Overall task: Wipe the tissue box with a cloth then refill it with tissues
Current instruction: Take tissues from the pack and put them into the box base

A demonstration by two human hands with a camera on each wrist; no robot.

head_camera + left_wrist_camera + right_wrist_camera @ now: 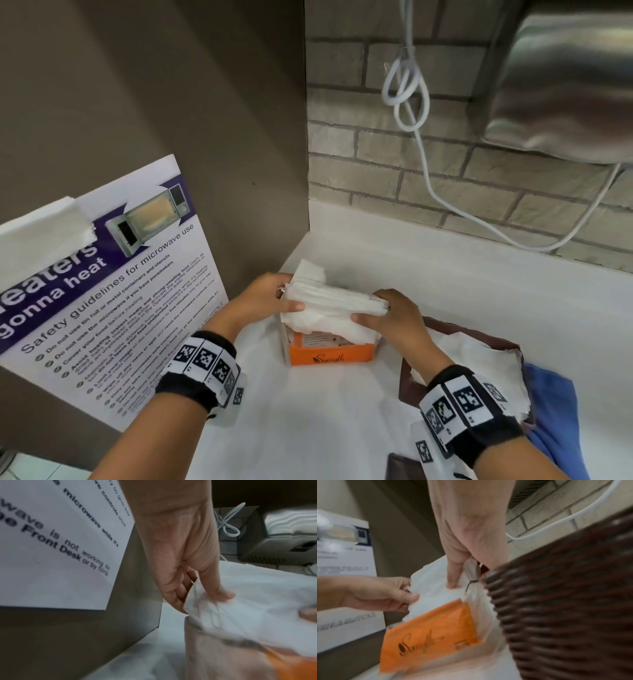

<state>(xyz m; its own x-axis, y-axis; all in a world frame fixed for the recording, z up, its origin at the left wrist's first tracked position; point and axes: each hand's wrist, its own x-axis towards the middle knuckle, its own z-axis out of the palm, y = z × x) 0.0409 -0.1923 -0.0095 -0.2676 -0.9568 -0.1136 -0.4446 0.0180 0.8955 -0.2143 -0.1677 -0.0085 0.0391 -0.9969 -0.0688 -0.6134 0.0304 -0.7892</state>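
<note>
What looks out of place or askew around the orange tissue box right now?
The tissue stack sits crooked over the orange tissue box, overhanging its rim, gripped by the left hand and right hand. A tissue also lies draped on the microwave poster.

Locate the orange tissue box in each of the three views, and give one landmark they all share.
Head: orange tissue box at lower centre, under the tissue stack.
Left wrist: blurred, at the bottom right corner.
Right wrist: lower centre-left, tilted.
Shared landmark: the microwave safety poster, upper left in the left wrist view and at the left edge in the right wrist view.
</note>
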